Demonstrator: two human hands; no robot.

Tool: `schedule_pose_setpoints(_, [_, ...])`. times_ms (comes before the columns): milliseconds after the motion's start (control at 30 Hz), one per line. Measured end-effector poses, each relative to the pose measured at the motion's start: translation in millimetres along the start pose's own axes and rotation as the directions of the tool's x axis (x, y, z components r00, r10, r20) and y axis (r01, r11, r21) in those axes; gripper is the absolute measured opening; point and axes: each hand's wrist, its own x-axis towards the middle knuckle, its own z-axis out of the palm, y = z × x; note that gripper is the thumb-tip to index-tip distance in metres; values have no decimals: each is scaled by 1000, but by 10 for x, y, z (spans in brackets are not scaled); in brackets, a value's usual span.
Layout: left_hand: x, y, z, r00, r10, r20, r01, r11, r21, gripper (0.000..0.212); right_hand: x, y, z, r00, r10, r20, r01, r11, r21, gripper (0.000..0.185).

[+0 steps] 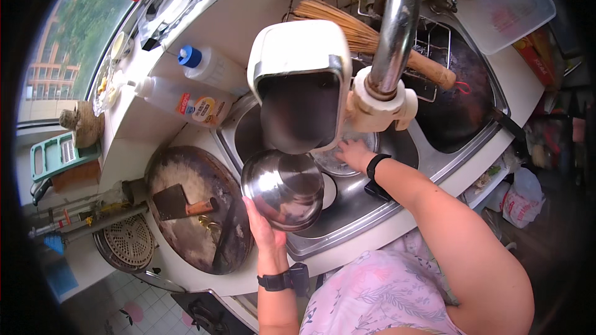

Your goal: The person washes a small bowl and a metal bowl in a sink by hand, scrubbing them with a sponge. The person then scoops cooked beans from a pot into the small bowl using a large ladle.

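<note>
My left hand (266,235) grips a shiny stainless steel bowl (283,190) by its left side. The bowl is tilted, its rounded underside turned up towards me, over the left part of the sink. My right hand (357,153) reaches into a round metal basin (372,146) standing in the sink, and its fingertips touch what looks like water. Whether those fingers hold anything cannot be made out. A pale round object (329,191) shows partly behind the steel bowl. Above both hands hangs a white faucet-mounted unit (298,51), which hides part of the basin.
The chrome faucet pipe (395,32) rises over the sink (363,216). Left stands a round chopping board (186,246) with a cleaver (174,202). Two plastic bottles (200,104) lean near the wall. A bamboo brush (354,32) rests over a dark wok (458,116) at right.
</note>
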Motion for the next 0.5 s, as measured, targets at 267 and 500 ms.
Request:
schedule_pose_setpoints(267, [65,-27,240,983,31,-181,-25,999,35,48,-480,-276,-743,864,251,-437,278,485,829,23])
schedule_pose_setpoints(500, [112,-298,246,982,76,170,-112,972,208,46,-1019,-1138,-1349,712,-28,-702,487,739,465,41])
